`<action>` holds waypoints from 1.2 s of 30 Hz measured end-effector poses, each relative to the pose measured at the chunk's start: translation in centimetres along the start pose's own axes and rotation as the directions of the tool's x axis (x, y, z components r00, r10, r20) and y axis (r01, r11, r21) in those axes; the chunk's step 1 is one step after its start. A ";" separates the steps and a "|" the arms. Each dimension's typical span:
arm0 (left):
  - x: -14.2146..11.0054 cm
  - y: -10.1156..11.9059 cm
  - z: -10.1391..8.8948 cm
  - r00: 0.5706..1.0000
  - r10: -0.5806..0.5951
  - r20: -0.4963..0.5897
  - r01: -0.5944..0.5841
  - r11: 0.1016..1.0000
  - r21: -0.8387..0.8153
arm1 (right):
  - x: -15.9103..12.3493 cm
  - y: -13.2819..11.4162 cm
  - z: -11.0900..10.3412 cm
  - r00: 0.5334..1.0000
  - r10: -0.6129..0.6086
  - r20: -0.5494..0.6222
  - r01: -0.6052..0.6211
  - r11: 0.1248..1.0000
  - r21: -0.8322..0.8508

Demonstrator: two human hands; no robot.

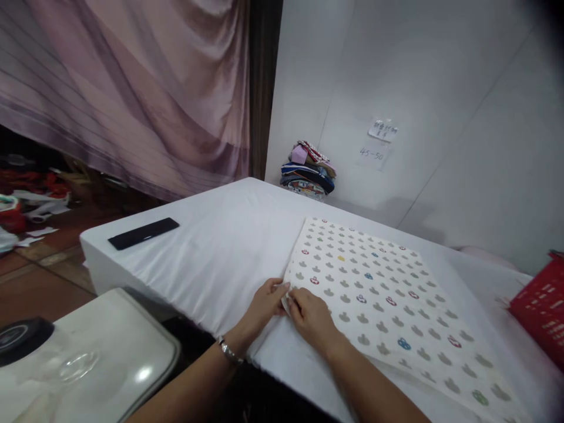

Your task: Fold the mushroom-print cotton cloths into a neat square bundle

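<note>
A white cloth (352, 288) printed with grey bunny-like shapes and a few coloured ones lies spread flat over the right part of the white-covered table (211, 247). At its near left corner, my left hand (268, 301) pinches the cloth's edge, fingers closed. Right beside it, my right hand (312, 314) is closed on the same corner, its fingertips almost touching the left ones. The bit of cloth between the fingers is mostly hidden. A metal bracelet (229, 351) circles my left wrist.
A black flat device (143, 233) lies near the table's left edge. Folded fabrics (308, 170) are stacked against the wall at the back. To the right stands a red plastic basket (541, 311). At lower left is a white surface (118, 346) with a round black object (24, 339). A pink curtain (176, 88) hangs behind.
</note>
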State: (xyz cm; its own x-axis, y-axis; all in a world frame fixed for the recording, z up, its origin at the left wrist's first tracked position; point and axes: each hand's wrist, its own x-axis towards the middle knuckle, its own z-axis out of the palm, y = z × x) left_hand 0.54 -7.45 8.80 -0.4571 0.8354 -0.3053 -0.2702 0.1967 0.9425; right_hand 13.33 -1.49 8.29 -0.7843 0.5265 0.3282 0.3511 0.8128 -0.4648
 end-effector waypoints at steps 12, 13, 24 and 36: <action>1.4 -0.6 0.1 0.999 0.029 0.022 -0.032 0.983 0.179 | 0.2 1.9 -2.7 0.991 0.066 -0.120 -0.048 0.988 0.143; 1.5 -0.5 0.2 0.999 0.032 0.025 -0.037 0.978 0.204 | -0.2 2.4 -3.1 0.993 0.072 -0.094 -0.061 0.991 0.116; 0.2 1.1 -0.2 0.960 0.253 0.121 -0.199 0.313 0.929 | -5.6 5.1 -7.2 0.995 0.078 0.063 -0.074 0.995 -0.065; 1.5 1.9 -1.2 0.989 0.093 0.113 -0.131 0.219 0.967 | -10.1 10.7 -9.9 0.883 0.442 -0.156 -0.415 0.892 0.180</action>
State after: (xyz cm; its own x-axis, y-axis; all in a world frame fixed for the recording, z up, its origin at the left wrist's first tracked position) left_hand -1.67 -6.46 9.92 -0.3815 0.9028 -0.1986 0.8201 0.4297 0.3779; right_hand 30.08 4.34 8.11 -0.4576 0.8634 0.2124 0.5465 0.4615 -0.6988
